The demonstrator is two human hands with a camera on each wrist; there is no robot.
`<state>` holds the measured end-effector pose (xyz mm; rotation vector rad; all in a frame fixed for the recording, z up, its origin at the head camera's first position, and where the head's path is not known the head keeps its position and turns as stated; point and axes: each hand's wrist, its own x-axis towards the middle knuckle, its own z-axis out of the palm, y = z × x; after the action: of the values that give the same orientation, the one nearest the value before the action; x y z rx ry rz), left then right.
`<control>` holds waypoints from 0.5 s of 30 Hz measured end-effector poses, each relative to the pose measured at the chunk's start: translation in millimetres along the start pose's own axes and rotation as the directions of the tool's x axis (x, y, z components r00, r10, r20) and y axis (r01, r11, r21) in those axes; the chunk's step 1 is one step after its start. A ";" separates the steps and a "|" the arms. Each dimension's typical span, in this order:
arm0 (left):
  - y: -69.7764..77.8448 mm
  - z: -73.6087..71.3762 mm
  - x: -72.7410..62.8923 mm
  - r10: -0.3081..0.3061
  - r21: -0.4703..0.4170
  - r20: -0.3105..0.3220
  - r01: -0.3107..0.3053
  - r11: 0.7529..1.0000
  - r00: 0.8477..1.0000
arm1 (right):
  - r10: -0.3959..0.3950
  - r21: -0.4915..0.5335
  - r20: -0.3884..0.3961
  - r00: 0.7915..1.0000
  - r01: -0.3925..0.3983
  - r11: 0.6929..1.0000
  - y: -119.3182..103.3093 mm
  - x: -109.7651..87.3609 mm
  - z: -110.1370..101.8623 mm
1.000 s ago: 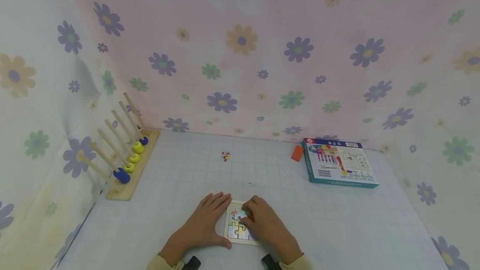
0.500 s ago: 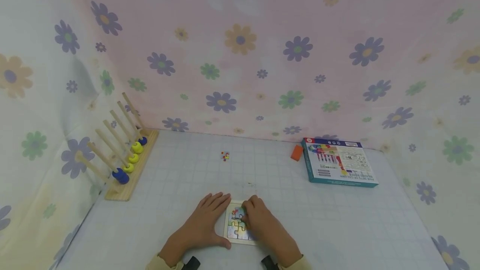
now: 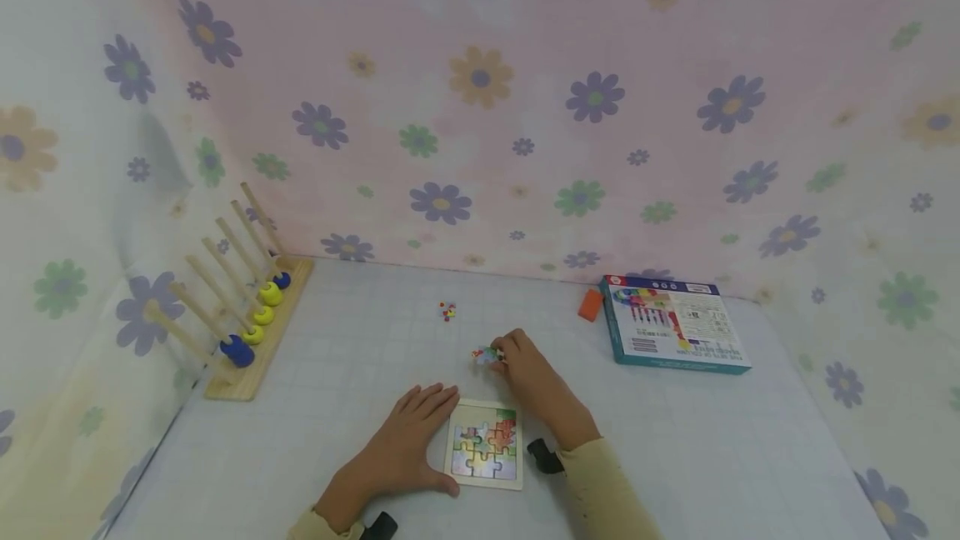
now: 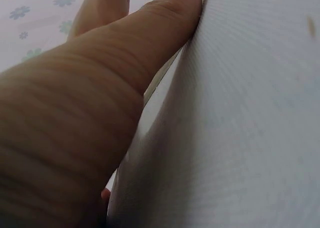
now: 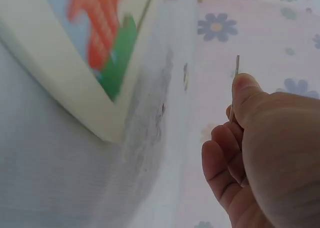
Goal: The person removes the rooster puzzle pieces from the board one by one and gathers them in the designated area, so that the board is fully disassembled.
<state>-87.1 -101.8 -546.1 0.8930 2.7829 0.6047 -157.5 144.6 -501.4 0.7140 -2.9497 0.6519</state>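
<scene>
A small wooden jigsaw puzzle tray [image 3: 487,484] lies in front of me, with interlocked picture pieces in it and bare wood showing at its upper left. My left hand [image 3: 397,457] rests at its left side, fingers extended and thumb by the lower left corner. Beyond the tray's top edge, my right hand [image 3: 534,380] pinches a colourful jigsaw piece [image 3: 486,355] between thumb and fingers. In the right wrist view the same piece [image 5: 237,63] appears edge-on as a thin strip. The left wrist view shows mostly the thumb [image 4: 150,43] against the table.
On the left stands a wooden peg rack [image 3: 258,369] with blue and yellow beads. A small multicoloured item [image 3: 447,311] lies towards the back. At the back right are an orange block [image 3: 590,305] and a flat toy box [image 3: 678,325]. Flowered cloth [image 3: 480,140] surrounds the table.
My right hand has lifted a jigsaw piece out of the tray and carried it away past the top edge, uncovering the right side of the puzzle. The left hand has stayed in place.
</scene>
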 end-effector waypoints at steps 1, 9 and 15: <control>-0.2 0.0 0.0 0.001 0.001 0.001 -0.001 1.000 1.000 | -0.011 -0.006 -0.012 1.000 0.011 1.000 3.3 6.7 0.6; -1.2 1.6 0.8 -0.001 0.005 0.008 0.001 1.000 1.000 | -0.051 -0.027 -0.026 0.998 0.050 0.998 27.0 55.1 16.3; -0.1 0.3 0.7 -0.010 -0.003 0.014 0.011 1.000 1.000 | 0.058 0.024 0.063 0.996 -0.059 0.998 32.5 80.9 21.2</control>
<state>-87.6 -101.4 -546.5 0.8780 2.7722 0.5988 -242.9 127.3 -522.8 0.6643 -3.0355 0.6861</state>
